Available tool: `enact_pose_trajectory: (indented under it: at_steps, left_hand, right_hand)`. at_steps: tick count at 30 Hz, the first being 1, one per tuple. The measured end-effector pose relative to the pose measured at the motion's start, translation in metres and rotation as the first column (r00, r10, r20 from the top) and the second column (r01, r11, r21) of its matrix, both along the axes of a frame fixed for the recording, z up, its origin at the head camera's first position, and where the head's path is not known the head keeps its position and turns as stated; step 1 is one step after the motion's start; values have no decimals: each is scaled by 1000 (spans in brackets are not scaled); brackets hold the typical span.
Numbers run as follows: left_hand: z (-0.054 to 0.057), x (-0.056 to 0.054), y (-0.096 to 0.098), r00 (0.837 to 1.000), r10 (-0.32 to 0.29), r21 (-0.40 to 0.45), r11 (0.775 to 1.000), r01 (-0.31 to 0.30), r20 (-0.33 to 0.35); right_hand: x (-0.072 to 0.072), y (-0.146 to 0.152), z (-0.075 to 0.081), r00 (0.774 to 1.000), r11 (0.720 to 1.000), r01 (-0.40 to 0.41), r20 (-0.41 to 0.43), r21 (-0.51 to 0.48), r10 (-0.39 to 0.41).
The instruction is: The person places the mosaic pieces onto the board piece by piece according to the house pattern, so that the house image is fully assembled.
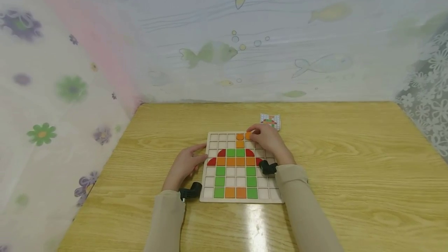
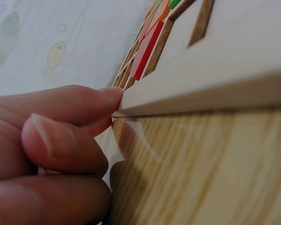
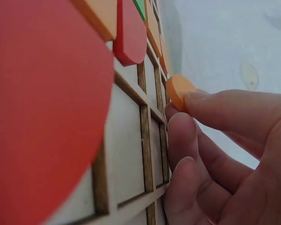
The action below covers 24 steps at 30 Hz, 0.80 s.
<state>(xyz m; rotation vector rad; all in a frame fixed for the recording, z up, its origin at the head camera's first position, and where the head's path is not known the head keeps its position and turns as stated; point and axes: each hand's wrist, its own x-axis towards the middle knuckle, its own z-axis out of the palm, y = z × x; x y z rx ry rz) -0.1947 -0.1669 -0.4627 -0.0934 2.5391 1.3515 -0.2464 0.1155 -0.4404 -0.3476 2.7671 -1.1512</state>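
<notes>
A wooden grid board lies flat on the table, with orange, green and red pieces set in its cells. Between thumb and fingertip my right hand pinches an orange piece with a rounded edge, at the board's far edge. It is just right of an orange round piece; its full outline is partly hidden by the fingers. My left hand rests at the board's left side, fingertips touching the rim, the other fingers loosely bent. A red rounded piece sits near that hand.
Behind the board lies a small pattern card showing a coloured grid design, partly covered by the right hand. The wooden table extends around the board to a fish-printed curtain at the back. Each wrist carries a black camera mount.
</notes>
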Motion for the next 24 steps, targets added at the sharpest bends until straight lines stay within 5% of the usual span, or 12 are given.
enact_pose_trajectory:
  at_steps: [24]
  left_hand:
    - [0, -1, 0, 1000, 7, 0, 1000, -7, 10]
  right_hand:
    - [0, -2, 1, 1000, 996, 0, -11, 84, 1]
